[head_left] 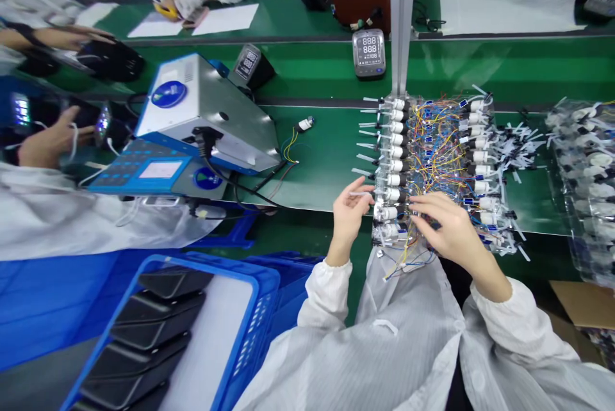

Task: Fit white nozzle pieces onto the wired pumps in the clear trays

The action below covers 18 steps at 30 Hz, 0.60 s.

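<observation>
One left hand (348,219), one right hand (449,232), four black casings (156,321), one blue crate (216,268).

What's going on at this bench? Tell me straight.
A person in a white cleanroom coat is working at a green bench on a tangled batch of small white pumps wired with coloured leads. Their left hand pinches a thin white tube at the row's end, while their right hand rests spread on the wires. Beside them, a co-worker's hand is near a blue-and-grey machine. A blood pressure monitor sits further along the bench.
</observation>
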Tool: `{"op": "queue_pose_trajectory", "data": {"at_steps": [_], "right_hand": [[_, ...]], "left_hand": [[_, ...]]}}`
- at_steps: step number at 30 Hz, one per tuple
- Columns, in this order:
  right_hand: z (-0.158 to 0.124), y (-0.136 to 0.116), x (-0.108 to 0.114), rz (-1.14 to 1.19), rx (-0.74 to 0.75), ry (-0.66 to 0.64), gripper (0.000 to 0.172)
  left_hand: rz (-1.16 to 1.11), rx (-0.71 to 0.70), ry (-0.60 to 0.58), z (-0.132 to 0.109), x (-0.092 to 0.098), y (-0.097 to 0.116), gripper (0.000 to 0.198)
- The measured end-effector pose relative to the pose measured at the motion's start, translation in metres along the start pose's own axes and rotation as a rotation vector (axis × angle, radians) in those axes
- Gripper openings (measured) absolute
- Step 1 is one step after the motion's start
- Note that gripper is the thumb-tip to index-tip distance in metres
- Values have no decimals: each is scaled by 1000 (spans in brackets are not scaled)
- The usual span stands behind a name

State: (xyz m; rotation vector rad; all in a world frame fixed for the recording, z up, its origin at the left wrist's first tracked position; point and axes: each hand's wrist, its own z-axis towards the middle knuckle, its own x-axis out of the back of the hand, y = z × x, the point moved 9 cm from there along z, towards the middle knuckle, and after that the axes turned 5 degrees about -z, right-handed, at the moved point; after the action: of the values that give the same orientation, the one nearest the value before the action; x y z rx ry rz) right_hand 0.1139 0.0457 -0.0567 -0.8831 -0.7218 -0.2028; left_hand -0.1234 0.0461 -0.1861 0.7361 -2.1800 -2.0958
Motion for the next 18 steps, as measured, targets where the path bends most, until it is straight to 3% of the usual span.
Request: {"op": "queue_pose_trajectory", "data": {"at_steps": [4,7,9,13,18], "right_hand": [[-3,10,35,3,-97,168,16],[-8,17,50,1,-147,225,13],[-11,21,54,-10,-165,243,13],[-13,25,52,-33,-163,235,13],[-9,23,47,-12,-130,209,14]], "left_hand": [[153,-43,-105,4,-24,15,31],[248,-180,-164,5,-32,36,22],[215,-297,-66,5,-24,57,23],[-56,-449,173,4,2,100,29],[-63,-578,266,0,6,147,37]]}}
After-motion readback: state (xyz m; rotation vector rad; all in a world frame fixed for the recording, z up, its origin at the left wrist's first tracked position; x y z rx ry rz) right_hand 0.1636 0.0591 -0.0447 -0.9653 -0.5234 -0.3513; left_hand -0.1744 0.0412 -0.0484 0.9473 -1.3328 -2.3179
